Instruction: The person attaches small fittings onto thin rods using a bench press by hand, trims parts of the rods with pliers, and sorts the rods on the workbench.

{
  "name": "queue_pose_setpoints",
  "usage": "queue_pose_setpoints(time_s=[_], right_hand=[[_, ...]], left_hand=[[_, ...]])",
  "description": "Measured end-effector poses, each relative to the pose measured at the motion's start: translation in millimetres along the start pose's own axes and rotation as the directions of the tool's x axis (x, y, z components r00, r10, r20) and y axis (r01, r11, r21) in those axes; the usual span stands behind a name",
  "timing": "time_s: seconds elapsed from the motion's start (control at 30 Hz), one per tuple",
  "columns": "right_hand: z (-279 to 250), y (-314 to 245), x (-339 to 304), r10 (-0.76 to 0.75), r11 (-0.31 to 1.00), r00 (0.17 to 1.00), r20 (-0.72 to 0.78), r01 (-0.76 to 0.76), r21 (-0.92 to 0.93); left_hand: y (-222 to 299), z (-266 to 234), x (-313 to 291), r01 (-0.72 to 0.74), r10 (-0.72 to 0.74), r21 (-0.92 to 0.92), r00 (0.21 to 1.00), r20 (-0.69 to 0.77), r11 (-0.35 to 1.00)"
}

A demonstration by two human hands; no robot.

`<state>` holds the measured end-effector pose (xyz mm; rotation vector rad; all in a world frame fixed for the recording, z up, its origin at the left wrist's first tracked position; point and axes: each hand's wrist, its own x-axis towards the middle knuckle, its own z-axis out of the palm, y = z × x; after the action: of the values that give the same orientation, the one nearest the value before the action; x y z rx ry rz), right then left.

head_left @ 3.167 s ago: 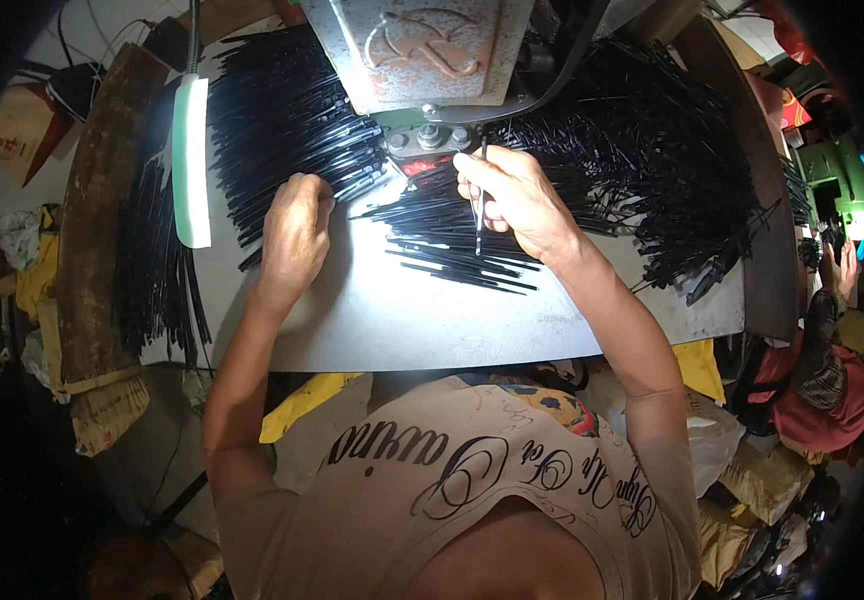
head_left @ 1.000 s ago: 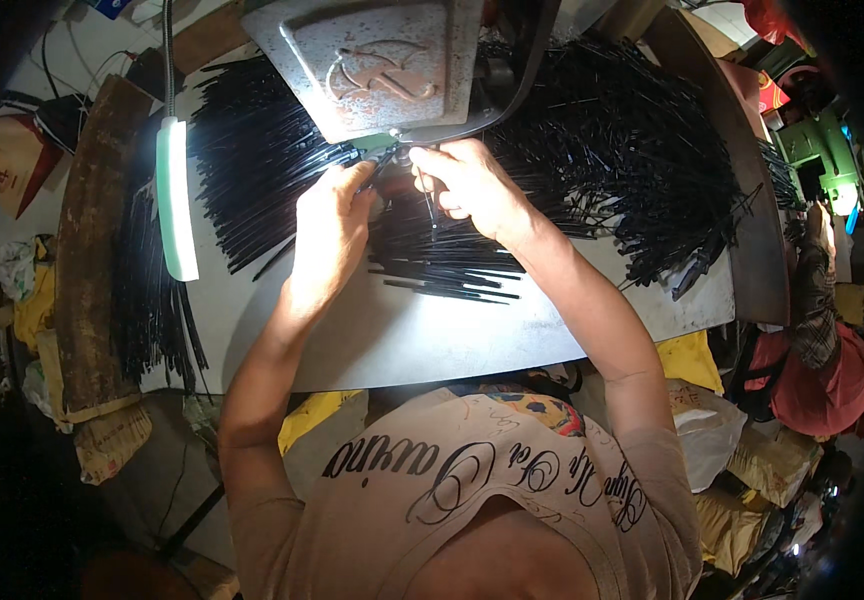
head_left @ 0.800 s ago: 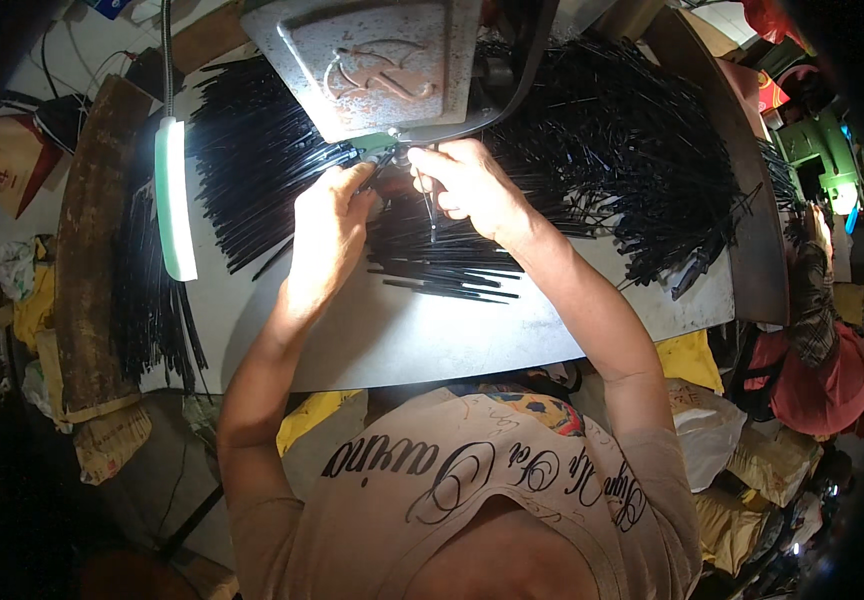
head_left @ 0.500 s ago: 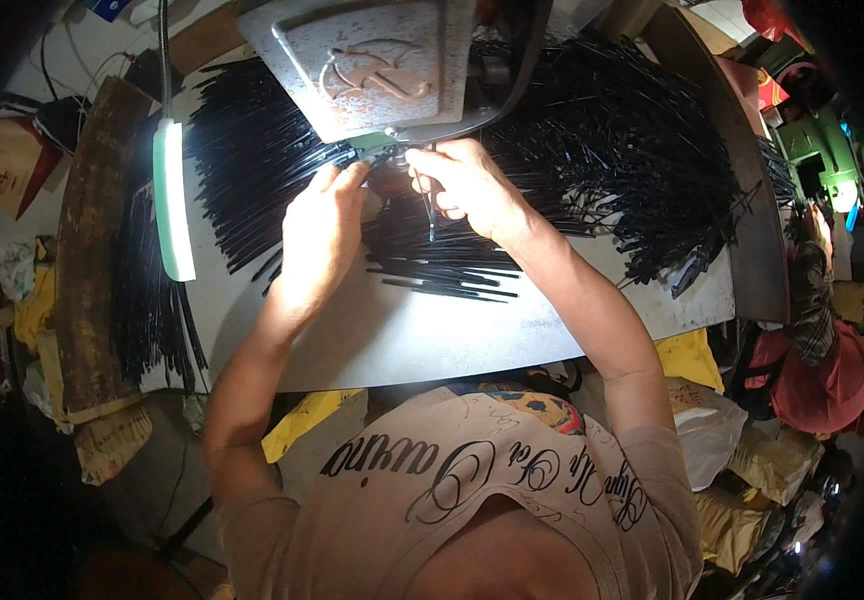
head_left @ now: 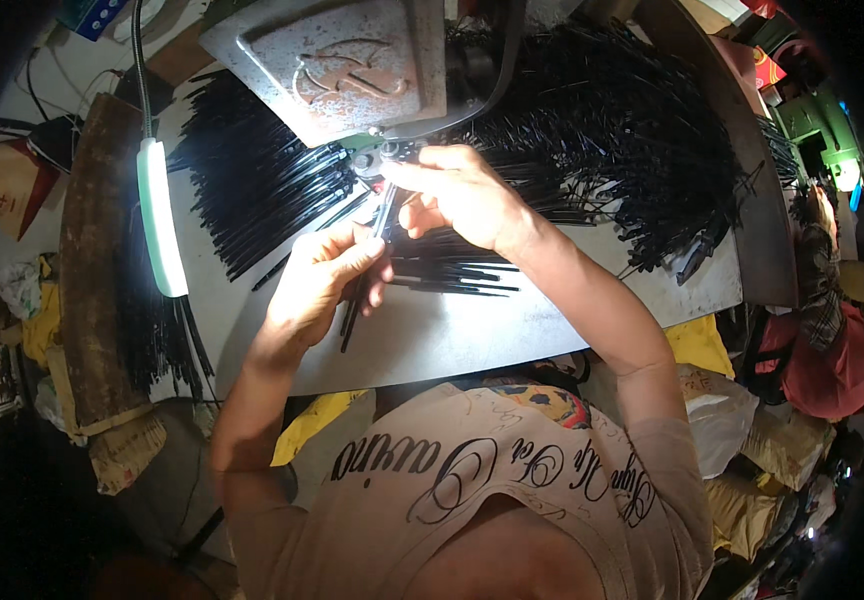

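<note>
My left hand (head_left: 327, 275) is closed around slim black rods (head_left: 349, 322), whose lower ends stick out below its fingers. My right hand (head_left: 462, 195) is bent at the machine's working point, its index finger reaching to the upper end of a shiny rod. What its fingers pinch is too small to make out. Just beyond both hands stands a grey metal machine (head_left: 327, 75) with a raised rusty emblem on its plate and round metal parts below. Left of it fans a thick pile of black rods (head_left: 262, 180); a few loose ones lie under my right hand.
Another tangled heap of black rods (head_left: 632, 150) covers the right of the pale tabletop (head_left: 432, 335). A lit lamp (head_left: 160, 220) hangs at the left. Wooden boards (head_left: 102, 270) edge the table. Sacks and a red bag (head_left: 822, 365) lie at the right.
My left hand has come down and toward me from the machine, now with black rods hanging below it. My right hand stays beside the machine, its index finger now more outstretched. The view has shifted slightly.
</note>
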<state>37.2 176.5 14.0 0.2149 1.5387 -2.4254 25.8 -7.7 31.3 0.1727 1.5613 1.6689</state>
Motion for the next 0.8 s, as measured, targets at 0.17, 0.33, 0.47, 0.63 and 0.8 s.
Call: queue_pose_setpoints(time_s=[0.17,0.33,0.47,0.63,0.8], right_hand=[[-12,1,-5,-0.004,0.997,1.0,0.005,0.003,0.079],[-13,0,-9,-0.029,0.992,1.0,-0.013,0.03,0.125],[-17,0,-11,-0.038,0.989,0.999,-0.007,0.038,0.141],[-41,4,5,-0.139,0.942,0.969,-0.206,0.194,0.275],[-45,4,11,-0.178,0.943,0.94,-0.291,0.248,0.224]], left_hand=[[4,3,4,0.009,-0.008,0.05,1.0,-0.029,0.999],[6,13,6,-0.04,0.109,0.377,0.98,-0.164,0.925],[-4,13,15,-0.264,0.552,0.872,0.834,-0.009,0.413],[-19,40,9,-0.37,0.799,0.928,0.571,0.19,0.043],[-13,33,28,-0.133,0.14,0.052,0.971,-0.193,0.99]])
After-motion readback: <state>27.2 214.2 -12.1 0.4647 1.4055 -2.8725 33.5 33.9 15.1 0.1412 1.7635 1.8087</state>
